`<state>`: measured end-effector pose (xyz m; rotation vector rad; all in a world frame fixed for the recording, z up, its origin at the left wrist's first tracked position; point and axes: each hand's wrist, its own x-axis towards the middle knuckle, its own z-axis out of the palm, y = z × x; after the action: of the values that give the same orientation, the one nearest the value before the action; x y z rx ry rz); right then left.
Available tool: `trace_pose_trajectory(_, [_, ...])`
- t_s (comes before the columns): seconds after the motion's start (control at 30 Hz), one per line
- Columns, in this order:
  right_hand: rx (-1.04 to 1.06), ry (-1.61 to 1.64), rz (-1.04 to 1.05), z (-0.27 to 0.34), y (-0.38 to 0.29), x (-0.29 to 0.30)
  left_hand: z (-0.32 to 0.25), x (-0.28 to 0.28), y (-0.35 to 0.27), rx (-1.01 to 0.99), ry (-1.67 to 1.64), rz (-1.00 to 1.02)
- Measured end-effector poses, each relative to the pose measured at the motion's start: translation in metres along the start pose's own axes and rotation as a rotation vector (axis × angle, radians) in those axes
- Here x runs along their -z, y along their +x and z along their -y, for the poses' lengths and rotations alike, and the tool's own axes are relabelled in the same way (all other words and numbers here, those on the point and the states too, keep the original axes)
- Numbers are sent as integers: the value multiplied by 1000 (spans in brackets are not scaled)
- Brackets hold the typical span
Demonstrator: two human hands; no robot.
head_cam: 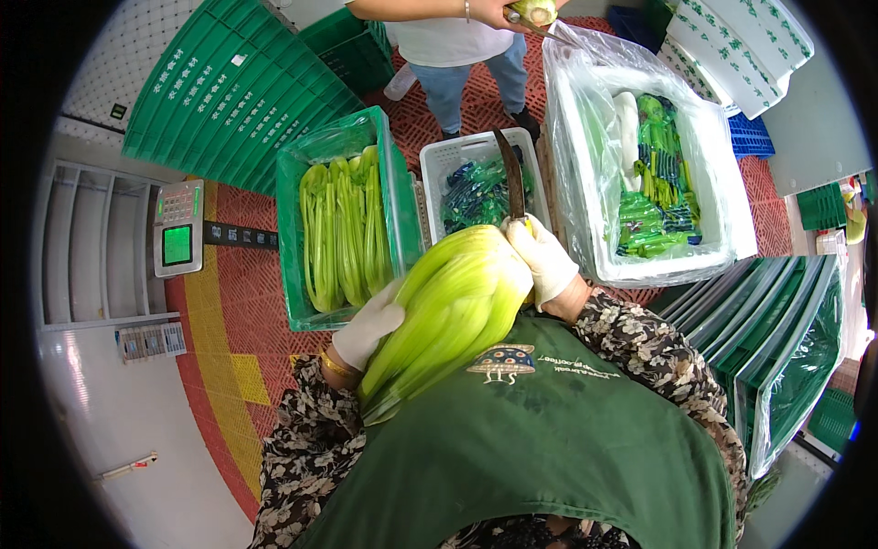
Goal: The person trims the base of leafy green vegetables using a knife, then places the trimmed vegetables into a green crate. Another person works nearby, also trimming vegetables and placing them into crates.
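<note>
A large bunch of celery [453, 295] lies slantwise against my apron, its pale root end up and to the right. My left hand [370, 328], in a white glove, grips its stalks from the left side. In my gloved right hand [542, 261] is a knife [511, 171] with a dark, curved blade pointing away from me and a yellow handle partly hidden by the fingers. That hand rests against the root end of the celery. Beyond my left hand, a green crate [405, 226] lined with clear plastic holds several celery bunches [343, 226].
A white basket [439, 147] contains green and blue wrapping scraps. To its right, a plastic-lined foam box [720, 199] holds bundled greens [662, 178]. Opposite, a person [453, 41] holds a knife and a vegetable. A scale display [178, 230] and stacked green crates [233, 96] stand left.
</note>
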<state>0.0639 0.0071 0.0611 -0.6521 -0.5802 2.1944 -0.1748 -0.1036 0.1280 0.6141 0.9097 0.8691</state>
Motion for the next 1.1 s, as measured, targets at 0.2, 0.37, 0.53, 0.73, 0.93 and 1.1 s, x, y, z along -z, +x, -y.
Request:
trace_pose_trajectory(0.2, [93, -677, 18, 22, -5, -7, -16, -12, -2, 213, 49, 88])
trace_pose_trajectory(0.37, [397, -1351, -256, 65, -53, -12, -13, -19, -8, 19, 114, 71])
trace_pose_trajectory(0.53, [672, -1767, 77, 66, -82, -30, -9, -25, -15, 42, 72, -64])
trace_pose_trajectory(0.73, [714, -1801, 11, 58, -81, -34, -12, -31, -15, 38, 65, -110])
trace_pose_trajectory(0.93, [570, -1803, 19, 53, -88, -22, -12, -33, -16, 37, 81, -115])
trace_pose_trajectory(1.1, [370, -1715, -293, 44, -89, 18, -12, -32, -16, 36, -4, -75])
